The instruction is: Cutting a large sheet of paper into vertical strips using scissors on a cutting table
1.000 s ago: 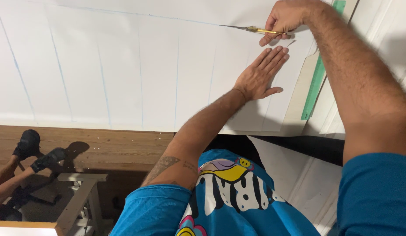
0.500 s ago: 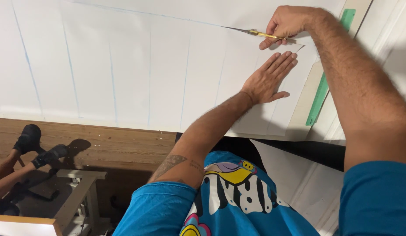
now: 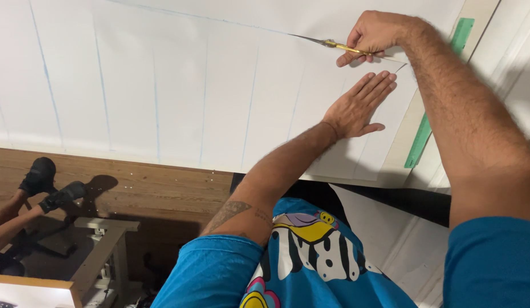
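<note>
Wooden floor [image 3: 162,188] is showing below the near edge of a desk [image 3: 399,148] that is carrying a large white sheet [image 3: 179,91], ruled with faint blue lengthwise lines and one long blue line running across its far part. No packages, labels or signs are showing; the only coloured flat piece is a green ruler [image 3: 430,122] lying along the right edge of the desk, partly hidden behind the right forearm.

Right hand [image 3: 376,34] is gripping gold-handled scissors [image 3: 327,43]; its fingers [image 3: 347,54] are curled through and around the handles, which are mostly hidden. Blades are pointing left along the blue cross line, nearly closed to a thin point; whether a gap remains cannot be told.

Left hand [image 3: 359,105] is lying flat, palm down, fingers straight and close together, pressing the sheet and holding nothing. It is sitting just beside and nearer than the scissors, its fingertips near the right hand but apart from it.

Against the frame half a second earlier: both hands are sitting in much the same relation, left hand still flat under the scissors, blades still on the line.

At lower left, another person's feet in dark shoes [image 3: 51,185] are resting near a pale wooden stool [image 3: 102,245].
</note>
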